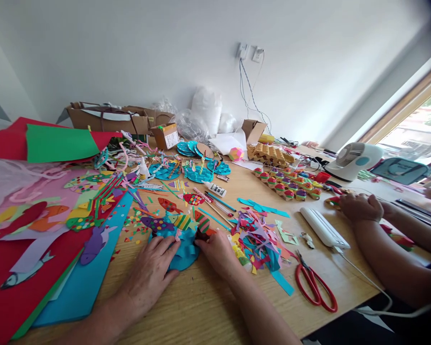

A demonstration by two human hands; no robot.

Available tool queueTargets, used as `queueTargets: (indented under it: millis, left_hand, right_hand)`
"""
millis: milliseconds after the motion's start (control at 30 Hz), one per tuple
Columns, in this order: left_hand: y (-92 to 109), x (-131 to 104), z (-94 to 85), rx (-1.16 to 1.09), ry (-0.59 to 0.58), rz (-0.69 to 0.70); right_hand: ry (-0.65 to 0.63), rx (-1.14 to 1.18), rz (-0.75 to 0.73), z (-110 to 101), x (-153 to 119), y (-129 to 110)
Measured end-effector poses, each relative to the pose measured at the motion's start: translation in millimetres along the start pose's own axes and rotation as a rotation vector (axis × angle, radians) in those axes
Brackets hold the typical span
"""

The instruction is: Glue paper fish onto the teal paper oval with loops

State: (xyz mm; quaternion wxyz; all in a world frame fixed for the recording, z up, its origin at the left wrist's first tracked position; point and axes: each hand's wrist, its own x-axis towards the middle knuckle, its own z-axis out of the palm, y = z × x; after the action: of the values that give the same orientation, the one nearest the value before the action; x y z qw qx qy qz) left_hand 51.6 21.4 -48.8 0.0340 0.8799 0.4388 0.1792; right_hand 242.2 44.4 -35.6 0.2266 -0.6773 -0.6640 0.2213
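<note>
My left hand (151, 269) rests on the wooden table (201, 297), its fingertips pressing the left edge of a blue paper disc (184, 250) with curled blue strips. On the disc's right side my right hand (218, 253) pinches a small dark red piece against it. Colourful paper fish (181, 221) lie just beyond the disc. A heap of paper scraps (258, 239) sits right of my right hand, and red-handled scissors (314, 287) lie farther right.
Another person's hand (361, 207) and forearms rest at the right, beside a white device (323, 227) with a cable. Coloured sheets (32, 268) cover the left. Painted egg-carton cups (289, 186), a glue bottle (215, 189), a small fan (352, 160) and cardboard boxes (107, 119) stand farther back.
</note>
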Motion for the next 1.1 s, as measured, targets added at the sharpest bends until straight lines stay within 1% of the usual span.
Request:
queueTargets:
  millis: [100,200,433,633,900,1033,1100]
  left_hand:
    - [0,0,0.0,-0.005,0.022,0.008]
    - [1,0,0.0,0.008,0.014,0.004]
    - [2,-1,3.5,0.024,0.005,-0.024]
    - [2,-1,4.4,0.015,-0.01,-0.03]
    - [5,0,-1.3,0.026,-0.06,-0.042]
    - [7,2,-4.5,0.047,-0.117,-0.057]
    - [7,3,-5.9,0.047,-0.127,-0.062]
  right_hand:
    - [-0.002,0.01,0.018,-1,0,-2]
    - [-0.012,0.015,0.021,-2,0,-3]
    - [-0.019,0.048,-0.019,-5,-1,-5]
    - [-0.021,-0.007,0.013,-5,-1,-6]
    - [-0.018,0.019,-0.004,-5,-1,-5]
    - [-0.029,0.038,-0.035,-7,-2,-6]
    - [-0.028,0.044,-0.036,-7,-3,-6]
